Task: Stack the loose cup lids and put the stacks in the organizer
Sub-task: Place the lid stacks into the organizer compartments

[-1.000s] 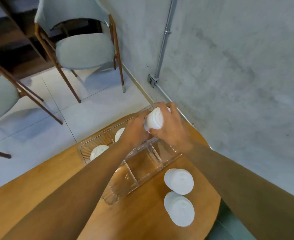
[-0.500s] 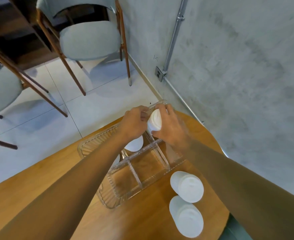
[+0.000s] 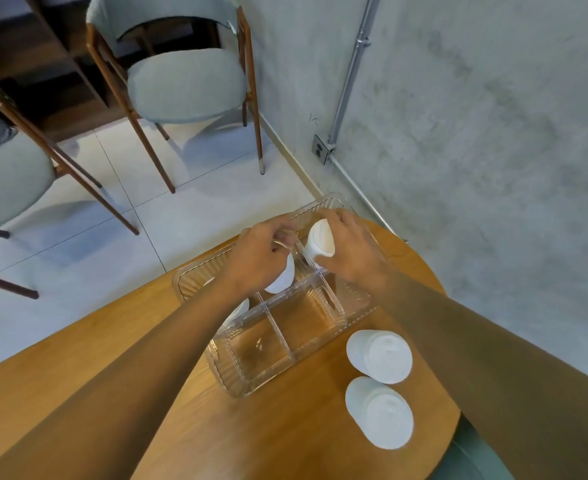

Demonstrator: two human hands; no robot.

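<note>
Right hand [image 3: 351, 254]: grasping a lid stack [image 3: 320, 239] turned on its side, fingers curled over the top. The stack sits low in the far-right compartment of the clear organizer [image 3: 237, 386]. I cannot confirm whether its lower edge touches the floor.

Change: a second ago I saw this same stack held above the tray between both hands. It has since come down between the dividers, and the left hand [image 3: 261, 258] has drawn off it toward the neighbouring divider. That hand's fingers are curled, but I cannot tell whether they pinch the divider, a lid or nothing.

Surroundings: a stored stack [image 3: 282, 282] lies in the adjoining compartment under the left hand. A second stored stack [image 3: 240, 308] shows partly behind the left forearm. The two nearest compartments show only the wood beneath. On the table [image 3: 147, 358], near the organizer's right end, stand an upper waiting stack [image 3: 379, 355] and a lower waiting stack [image 3: 379, 412], close beside one another.

Reading: I judge this placement nearly complete, with only the release left. Two stacks remain to be stowed.
</note>
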